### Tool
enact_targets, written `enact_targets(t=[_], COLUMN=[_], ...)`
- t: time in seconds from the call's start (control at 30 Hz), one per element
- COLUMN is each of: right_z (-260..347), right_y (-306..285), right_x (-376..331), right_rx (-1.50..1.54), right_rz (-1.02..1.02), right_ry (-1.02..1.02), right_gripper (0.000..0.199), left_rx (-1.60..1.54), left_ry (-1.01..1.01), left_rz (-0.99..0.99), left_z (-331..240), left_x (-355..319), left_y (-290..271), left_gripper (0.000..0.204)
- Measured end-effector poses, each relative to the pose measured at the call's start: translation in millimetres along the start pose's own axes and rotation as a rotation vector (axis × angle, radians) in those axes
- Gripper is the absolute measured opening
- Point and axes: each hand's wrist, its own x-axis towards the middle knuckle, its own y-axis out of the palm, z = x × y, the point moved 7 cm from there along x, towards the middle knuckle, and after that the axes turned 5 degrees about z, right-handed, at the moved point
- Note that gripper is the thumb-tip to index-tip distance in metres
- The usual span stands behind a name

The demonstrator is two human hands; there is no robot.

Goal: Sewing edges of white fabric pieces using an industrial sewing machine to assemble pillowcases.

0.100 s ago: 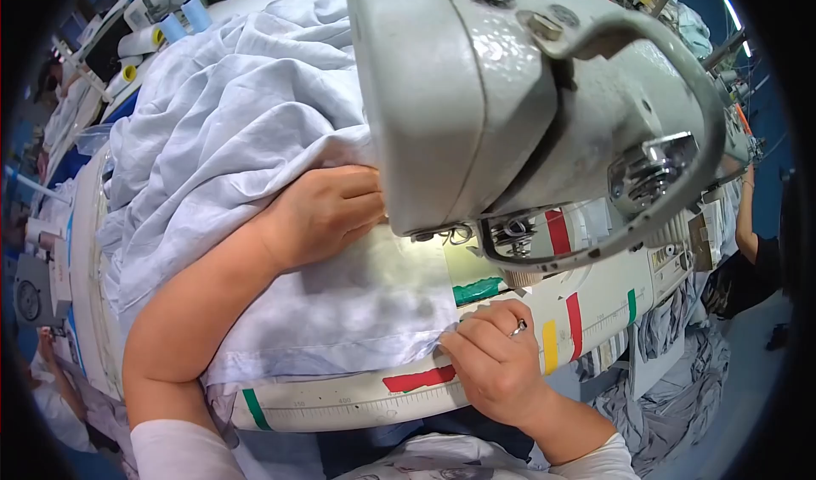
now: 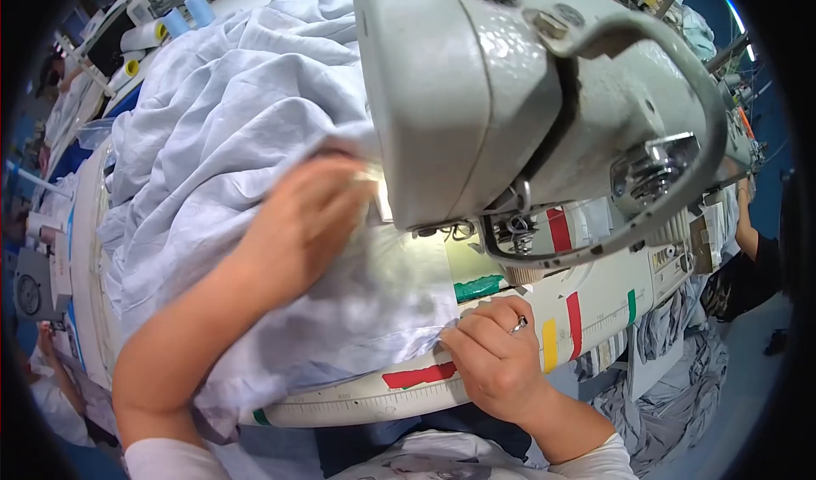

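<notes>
A pale grey-white cloth [image 2: 255, 98] lies bunched across the sewing machine's bed, its flatter front part [image 2: 340, 319] reaching the near edge. My left hand [image 2: 314, 217] is over this cloth, just left of the machine head [image 2: 433, 98]. Motion smears its fingers, so what they grip is unclear. At the front edge my right hand [image 2: 497, 357], with a ring on one finger, is closed, its thumb and fingertips pinching the cloth's right front corner. The head hides the needle area, where a light shines on the cloth.
The white bed carries a printed scale and red tape [image 2: 419, 375], yellow tape [image 2: 550, 347] and green tape [image 2: 478, 288]. A curved metal guard [image 2: 710, 132] juts from the head. Thread cones [image 2: 143, 36] stand at far left. Heaped grey cloth [image 2: 680, 395] hangs at lower right; another person's arm [image 2: 745, 221] is at far right.
My left hand has lifted and drawn slightly back from the needle area. The cloth's front left part has shifted and rumpled, covering more of the green tape. My right hand stays put.
</notes>
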Motion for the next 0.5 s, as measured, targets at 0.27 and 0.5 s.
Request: enact_targets(t=[0.27,0.5], right_z=[2.0,2.1], right_y=[6.6,11.2], right_x=[5.2,22.9], right_rx=[-0.006,-0.076], right_rz=[-0.008,0.015], right_ry=[-0.039,-0.054], right_gripper=[0.024,0.023], left_rx=[-0.087,0.112], left_ry=[-0.827,-0.465], left_rz=[-0.248,-0.267], left_z=[79.3,156.8], left_x=[-152.7,-76.2], left_y=[-24.5,-37.8], left_gripper=[0.037,0.043])
